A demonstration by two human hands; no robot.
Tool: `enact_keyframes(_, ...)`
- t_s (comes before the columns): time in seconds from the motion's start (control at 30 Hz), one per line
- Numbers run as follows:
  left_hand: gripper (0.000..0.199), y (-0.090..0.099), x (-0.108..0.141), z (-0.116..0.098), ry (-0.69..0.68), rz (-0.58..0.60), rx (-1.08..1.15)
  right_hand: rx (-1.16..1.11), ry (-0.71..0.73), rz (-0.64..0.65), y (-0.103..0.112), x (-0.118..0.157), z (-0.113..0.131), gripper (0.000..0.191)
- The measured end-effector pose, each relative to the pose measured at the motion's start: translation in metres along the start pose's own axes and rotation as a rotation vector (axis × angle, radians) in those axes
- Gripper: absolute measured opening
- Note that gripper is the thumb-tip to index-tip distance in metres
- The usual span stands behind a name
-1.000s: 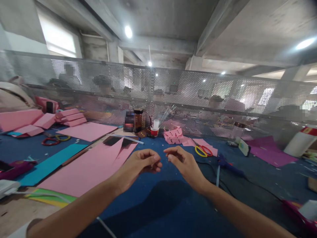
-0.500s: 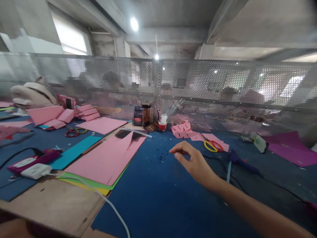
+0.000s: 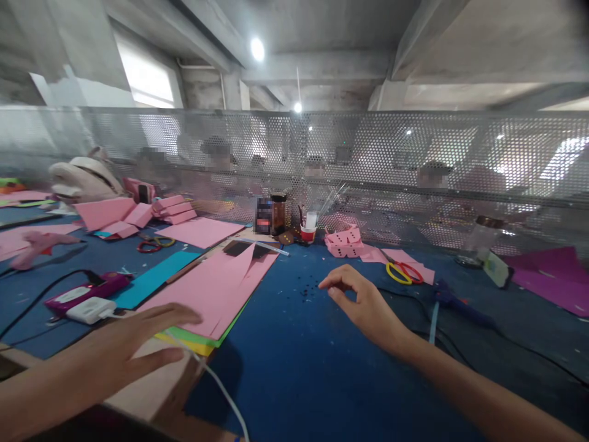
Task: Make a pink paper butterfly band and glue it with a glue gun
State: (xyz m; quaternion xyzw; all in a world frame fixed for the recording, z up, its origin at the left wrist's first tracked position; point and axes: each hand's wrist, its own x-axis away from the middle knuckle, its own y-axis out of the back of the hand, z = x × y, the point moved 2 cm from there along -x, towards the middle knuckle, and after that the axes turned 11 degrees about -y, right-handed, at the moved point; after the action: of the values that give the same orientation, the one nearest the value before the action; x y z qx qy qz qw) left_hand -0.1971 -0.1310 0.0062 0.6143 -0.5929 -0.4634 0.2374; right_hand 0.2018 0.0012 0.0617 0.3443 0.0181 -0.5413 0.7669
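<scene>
My right hand (image 3: 365,304) is over the blue work surface (image 3: 294,368), fingers curled and thumb tip close to the index finger. Whatever may be between those fingertips is too small to make out. Just left of them lie several tiny black dots (image 3: 306,288). At the lower left, my left hand (image 3: 151,344) is open, its fingers stretched out flat over the near corner of a pink paper sheet (image 3: 221,282) and a white cable (image 3: 221,387). Whether it touches the sheet I cannot tell. Behind my right hand stands a folded pink paper piece with black dots (image 3: 345,242).
Scissors with yellow and red handles (image 3: 405,272) and a blue glue gun (image 3: 464,304) lie to the right. A purple power strip (image 3: 87,291) and a pink glue gun (image 3: 41,245) are at left. A brown jar (image 3: 278,215) and a cup (image 3: 308,230) stand before a perforated metal screen (image 3: 381,147).
My left hand has come into view from the lower left, over the papers. My right hand holds nearly the same pose by the dots. The view has shifted slightly left.
</scene>
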Motion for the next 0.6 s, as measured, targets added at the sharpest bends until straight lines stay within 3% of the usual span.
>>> enact_keyframes(0.07, 0.058, 0.004, -0.038, -0.015, -0.082, 0.141, -0.089, 0.005, 0.004, 0.008, -0.001, 0.000, 0.000, 0.021)
enact_keyframes(0.17, 0.055, -0.001, -0.063, -0.014, -0.023, 0.092, -0.134, 0.012, 0.011, 0.012, 0.000, 0.001, 0.000, 0.021)
enact_keyframes(0.23, 0.048, -0.007, -0.063, -0.010, 0.006, 0.047, -0.133, 0.011, 0.013, 0.010, 0.001, 0.001, 0.000, 0.021)
enact_keyframes(0.33, 0.041, -0.010, -0.056, -0.012, 0.012, 0.115, -0.157, -0.002, 0.014, 0.015, 0.001, 0.001, 0.002, 0.021)
enact_keyframes(0.47, 0.031, -0.002, -0.050, -0.026, 0.003, 0.067, -0.303, -0.004, 0.021, 0.029, 0.000, 0.003, 0.006, 0.022)
enact_keyframes(0.6, 0.030, 0.006, -0.056, -0.023, 0.085, 0.074, -0.328, 0.002, 0.046, 0.035, 0.000, 0.004, 0.010, 0.023)
